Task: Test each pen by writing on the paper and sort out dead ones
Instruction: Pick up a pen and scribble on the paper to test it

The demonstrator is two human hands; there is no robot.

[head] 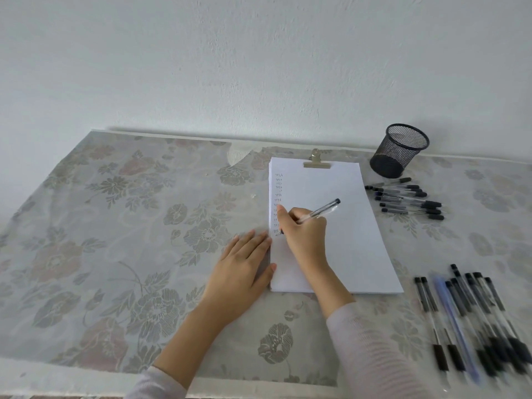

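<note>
The right hand grips a clear pen, tip down at the left margin of the paper, its black end pointing toward 2 o'clock. A column of small marks runs down that margin. The left hand lies flat on the floral table, at 9 o'clock from the paper, fingertips touching the stack's edge. A metal clip bites the sheet at 12 o'clock. A black mesh cup stands at 1 o'clock, a small row of pens lies at 2 o'clock, and a larger bunch of pens with one blue pen lies at 4 o'clock.
</note>
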